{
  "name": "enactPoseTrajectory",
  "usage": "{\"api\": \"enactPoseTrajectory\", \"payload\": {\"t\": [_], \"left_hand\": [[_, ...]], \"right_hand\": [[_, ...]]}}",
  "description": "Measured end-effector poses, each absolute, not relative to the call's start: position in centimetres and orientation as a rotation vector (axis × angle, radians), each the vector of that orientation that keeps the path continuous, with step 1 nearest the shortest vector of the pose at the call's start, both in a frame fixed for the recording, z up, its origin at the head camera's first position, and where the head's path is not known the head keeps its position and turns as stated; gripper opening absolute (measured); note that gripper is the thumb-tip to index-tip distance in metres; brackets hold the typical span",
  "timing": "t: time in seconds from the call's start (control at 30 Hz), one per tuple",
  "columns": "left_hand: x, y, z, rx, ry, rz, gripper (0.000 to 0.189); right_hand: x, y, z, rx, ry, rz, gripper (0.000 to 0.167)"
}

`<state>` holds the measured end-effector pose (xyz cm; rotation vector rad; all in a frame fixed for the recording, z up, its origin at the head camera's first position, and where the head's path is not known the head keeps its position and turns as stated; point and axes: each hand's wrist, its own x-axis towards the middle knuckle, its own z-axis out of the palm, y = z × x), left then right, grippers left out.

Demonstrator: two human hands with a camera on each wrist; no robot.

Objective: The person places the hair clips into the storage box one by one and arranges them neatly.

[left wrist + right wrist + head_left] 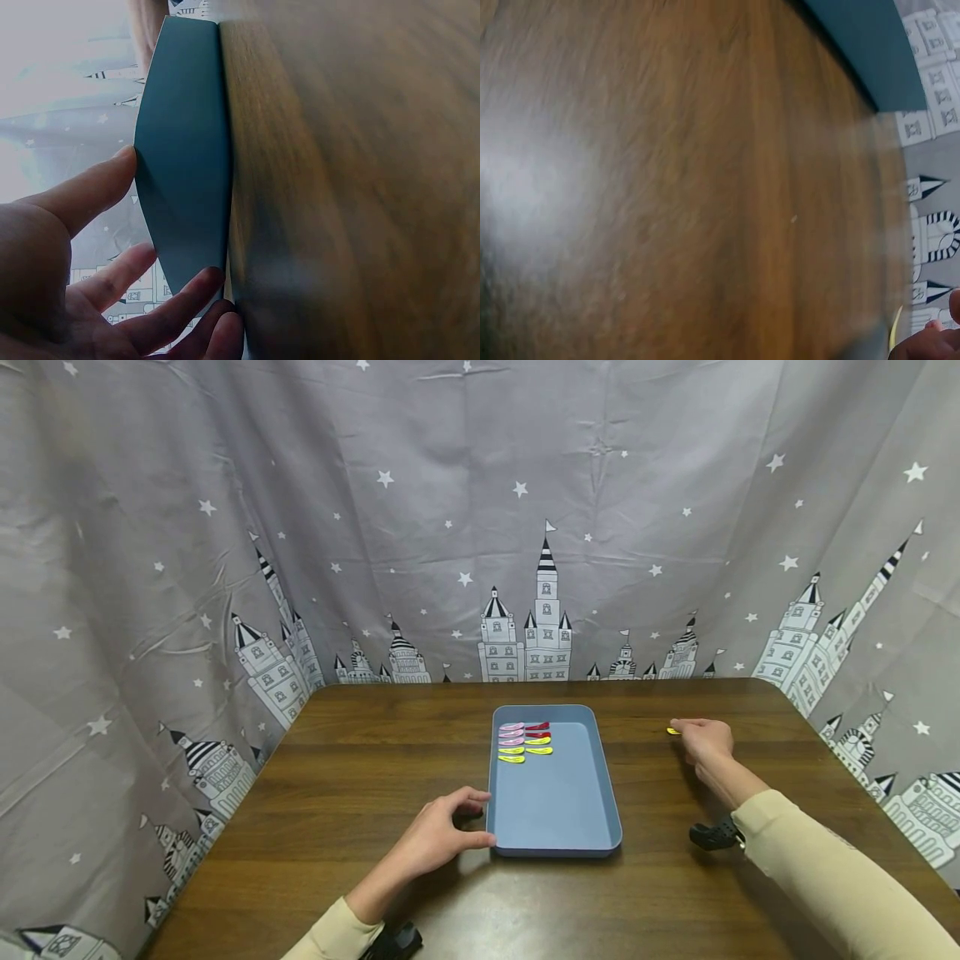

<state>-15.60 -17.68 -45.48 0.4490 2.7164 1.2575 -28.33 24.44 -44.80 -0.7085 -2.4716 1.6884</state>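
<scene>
Over the table's right side, my right hand (703, 745) pinches a yellow hair clip (672, 732) between thumb and fingertips. In the right wrist view that hand shows only at the lower right corner, beside the thin yellow edge of the clip (895, 325). My left hand (442, 833) touches the left side of a blue-grey tray (555, 810), thumb near its front corner. The left wrist view has the thumb at the tray's rim and fingers against its outer wall (184, 135). Inside, pink clips (512, 734), red clips (537, 727) and yellow clips (512, 759) lie in two columns.
The brown wooden table (360, 777) carries the tray near its middle. Behind it hangs a grey curtain (420, 543) printed with stars and castles, close to the back edge. Each wrist bears a black strapped device (714, 836).
</scene>
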Motion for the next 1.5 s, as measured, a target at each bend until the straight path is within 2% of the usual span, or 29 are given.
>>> {"api": "enactPoseTrajectory", "payload": {"t": [0.7,1.5], "left_hand": [[-15.9,-17.6,-45.4,0.445,2.708,1.276,0.058],[-15.7,-17.7,-45.5,0.428,2.699,1.271,0.059]], "right_hand": [[-28.5,25.8,-46.2,-0.785,-2.51,1.583,0.046],[-28.9,25.7,-47.0,-0.671,-2.534,1.59,0.044]]}}
